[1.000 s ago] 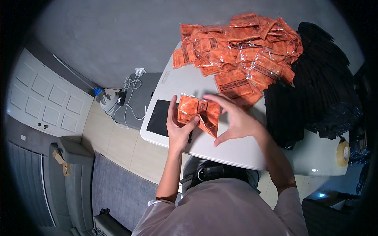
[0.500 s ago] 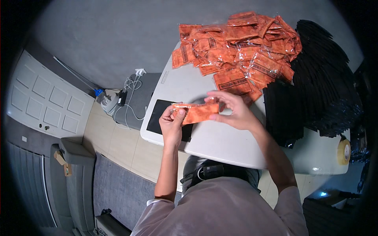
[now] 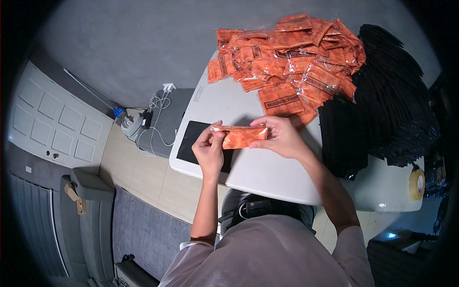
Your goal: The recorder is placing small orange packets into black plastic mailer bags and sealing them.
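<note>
Between my two hands is an orange packet in clear plastic, held up above the near part of the white table. My left hand pinches its left end, thumb on the near face. At the right end, my right hand closes thumb and fingers on it. The far side of the packet is hidden. Partly behind my left hand, a flat black rectangular item lies on the table. A heap of similar orange packets fills the table's far side.
Stacked folded black pieces cover the table's right side. A roll of clear tape stands near the right corner. Left of the table are a grey bench with white cables and a power strip, and a grey sofa.
My right hand's fingers have closed onto the packet's right end. The packet has tipped slightly, showing more of its upper edge. My left hand keeps its grip.
</note>
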A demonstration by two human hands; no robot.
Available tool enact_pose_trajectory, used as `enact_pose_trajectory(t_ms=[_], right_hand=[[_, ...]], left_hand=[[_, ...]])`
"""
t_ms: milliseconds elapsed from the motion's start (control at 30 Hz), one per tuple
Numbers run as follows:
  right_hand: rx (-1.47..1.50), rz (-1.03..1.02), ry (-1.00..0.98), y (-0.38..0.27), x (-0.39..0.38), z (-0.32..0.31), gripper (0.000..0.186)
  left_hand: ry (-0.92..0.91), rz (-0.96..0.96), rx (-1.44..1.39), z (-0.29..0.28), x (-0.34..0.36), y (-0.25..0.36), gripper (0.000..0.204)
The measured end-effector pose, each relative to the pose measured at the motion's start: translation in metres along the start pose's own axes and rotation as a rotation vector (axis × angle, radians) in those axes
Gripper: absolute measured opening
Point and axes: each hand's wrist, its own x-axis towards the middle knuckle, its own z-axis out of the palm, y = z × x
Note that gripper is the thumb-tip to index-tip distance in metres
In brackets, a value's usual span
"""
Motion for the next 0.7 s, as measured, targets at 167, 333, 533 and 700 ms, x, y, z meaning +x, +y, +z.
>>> enact_pose_trajectory(t_ms=[167,333,533,700], right_hand=[[0.014,-0.019,0.184,0.012,0.006,-0.022,0.045],[0.053,-0.063,0.301,-0.002,0.008,-0.029,0.050],[0.063,-0.022,0.286,-0.003,0.007,-0.023,0.049],[0.015,-0.005,0.227,0.002,0.005,-0.021,0.049]], left_hand=[[-0.177,0.061,0.788,-0.007,-0.017,0.038,0.049],[-0.329,0.078,1.034,-0.024,-0.034,0.032,0.049],[-0.331,0.116,1.089,-0.028,-0.034,0.022,0.042],[-0.359,0.120,1.134,-0.025,-0.033,0.030,0.039]])
